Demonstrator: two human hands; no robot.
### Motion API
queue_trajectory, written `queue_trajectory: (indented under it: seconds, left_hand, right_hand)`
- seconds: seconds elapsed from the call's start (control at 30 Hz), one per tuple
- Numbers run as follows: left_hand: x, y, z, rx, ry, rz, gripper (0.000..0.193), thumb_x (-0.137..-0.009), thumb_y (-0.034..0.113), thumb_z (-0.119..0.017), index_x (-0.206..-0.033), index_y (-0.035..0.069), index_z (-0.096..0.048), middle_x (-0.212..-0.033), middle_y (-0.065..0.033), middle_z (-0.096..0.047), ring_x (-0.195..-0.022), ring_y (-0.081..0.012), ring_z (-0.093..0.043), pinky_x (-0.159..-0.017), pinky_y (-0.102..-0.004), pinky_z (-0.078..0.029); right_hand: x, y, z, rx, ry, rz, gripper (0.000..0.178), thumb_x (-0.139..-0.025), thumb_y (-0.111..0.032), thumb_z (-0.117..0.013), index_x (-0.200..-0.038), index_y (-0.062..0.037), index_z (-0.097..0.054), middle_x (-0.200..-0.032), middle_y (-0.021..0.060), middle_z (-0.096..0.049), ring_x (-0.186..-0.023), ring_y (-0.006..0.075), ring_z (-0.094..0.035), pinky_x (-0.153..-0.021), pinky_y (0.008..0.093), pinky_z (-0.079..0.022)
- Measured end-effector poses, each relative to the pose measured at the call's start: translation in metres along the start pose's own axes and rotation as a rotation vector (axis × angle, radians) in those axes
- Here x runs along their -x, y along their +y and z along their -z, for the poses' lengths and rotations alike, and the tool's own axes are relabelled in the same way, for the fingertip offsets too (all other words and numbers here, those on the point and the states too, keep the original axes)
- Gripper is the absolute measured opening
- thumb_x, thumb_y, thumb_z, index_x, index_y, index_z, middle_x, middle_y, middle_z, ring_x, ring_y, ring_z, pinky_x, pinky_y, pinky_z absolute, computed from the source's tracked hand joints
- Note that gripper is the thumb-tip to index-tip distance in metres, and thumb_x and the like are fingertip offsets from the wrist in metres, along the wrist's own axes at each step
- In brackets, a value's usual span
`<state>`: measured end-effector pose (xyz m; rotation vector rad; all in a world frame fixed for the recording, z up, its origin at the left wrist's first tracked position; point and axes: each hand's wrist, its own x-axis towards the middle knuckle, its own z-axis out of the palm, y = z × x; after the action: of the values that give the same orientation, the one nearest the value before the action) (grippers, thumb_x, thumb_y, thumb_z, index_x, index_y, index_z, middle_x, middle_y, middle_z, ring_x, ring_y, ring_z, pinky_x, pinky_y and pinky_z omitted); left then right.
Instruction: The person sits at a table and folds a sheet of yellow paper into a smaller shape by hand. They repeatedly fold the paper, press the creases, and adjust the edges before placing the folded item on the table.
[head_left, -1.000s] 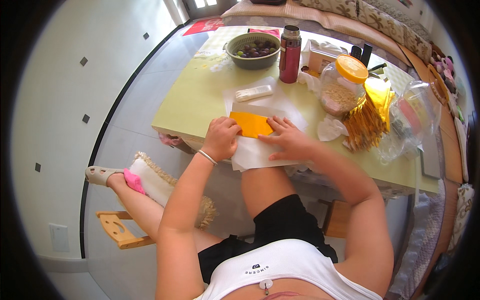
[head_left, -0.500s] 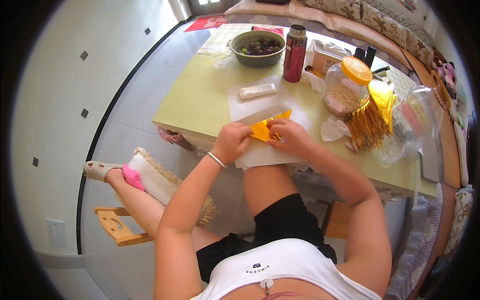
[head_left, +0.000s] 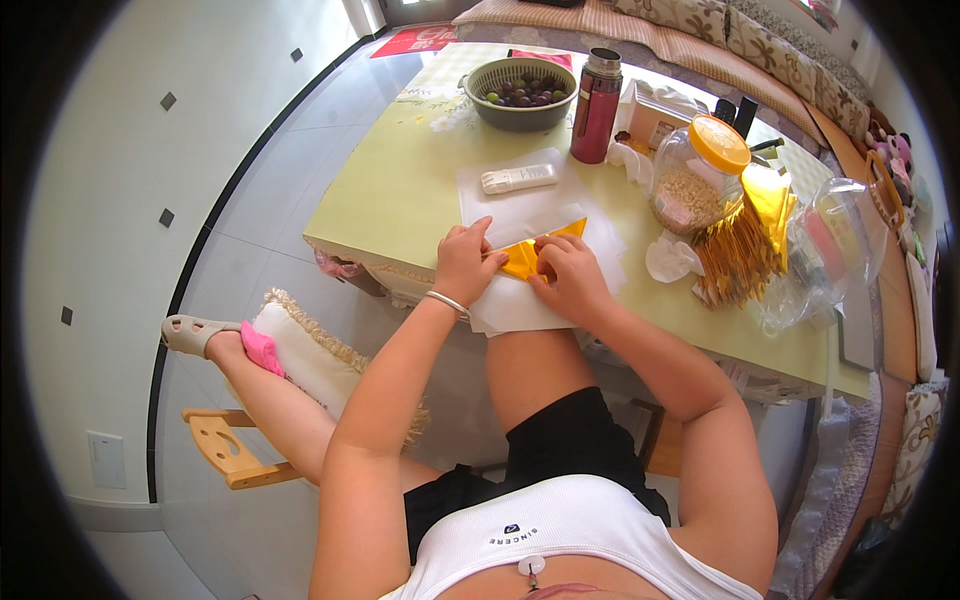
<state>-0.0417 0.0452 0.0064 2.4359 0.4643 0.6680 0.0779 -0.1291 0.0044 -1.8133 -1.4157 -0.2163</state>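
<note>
A sheet of gold foil paper [head_left: 521, 262], partly folded, lies on white paper [head_left: 512, 308] at the near edge of the table. My left hand [head_left: 464, 264] holds its left end at the thumb, with the index finger raised and stretched away from it. From the right, my right hand [head_left: 572, 274] pinches the foil with bent fingers, hiding part of it. A grey-white strip shows along the foil's far side. Beyond it, a white oblong object [head_left: 518, 179] rests on the white paper.
Behind stand a grey-green colander [head_left: 520, 118] of grapes and a dark red thermos [head_left: 596, 110]. To the right are a yellow-lidded jar [head_left: 690, 185], crumpled tissue [head_left: 672, 259], a stack of folded gold foil pieces [head_left: 738, 245] and a clear plastic bag [head_left: 815, 250].
My left index finger has lifted and spread away from the foil. My right hand has shifted slightly on the foil, its fingers still bent over it.
</note>
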Motion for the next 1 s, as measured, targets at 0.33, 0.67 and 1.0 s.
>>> queue_trajectory:
  seconds: [0.33,0.67,1.0]
  left_hand:
    - [-0.004,0.004,-0.004,-0.068,0.002,0.028,0.056,-0.075,0.012,-0.077,-0.126,-0.002,-0.061,-0.08,-0.0083,-0.065,-0.084,-0.0246,-0.058,-0.08,-0.0373,-0.05]
    - [0.0,0.008,-0.007,-0.16,0.088,0.007,0.049,-0.071,0.011,-0.079,-0.117,0.001,-0.065,-0.08,-0.0075,-0.065,-0.084,-0.0253,-0.059,-0.079,-0.0379,-0.049]
    - [0.025,-0.006,-0.001,-0.438,-0.03,-0.419,0.028,-0.078,0.013,-0.063,-0.105,0.009,-0.07,-0.089,-0.0094,-0.062,-0.091,-0.0298,-0.06,-0.086,-0.0444,-0.046]
  right_hand:
    - [0.003,0.0,-0.01,0.151,0.001,0.084,0.034,-0.083,-0.01,-0.067,-0.117,-0.0133,-0.069,-0.114,0.0144,-0.064,-0.105,0.0353,-0.059,-0.091,0.0468,-0.047]
    - [0.004,0.002,-0.016,0.211,-0.088,0.02,0.034,-0.086,-0.012,-0.063,-0.12,-0.0148,-0.068,-0.122,0.0131,-0.059,-0.115,0.0347,-0.053,-0.098,0.0488,-0.041]
    - [0.003,-0.003,-0.014,0.249,-0.12,0.006,0.034,-0.087,-0.015,-0.06,-0.12,-0.0134,-0.066,-0.126,0.014,-0.057,-0.117,0.0361,-0.051,-0.101,0.0494,-0.038]
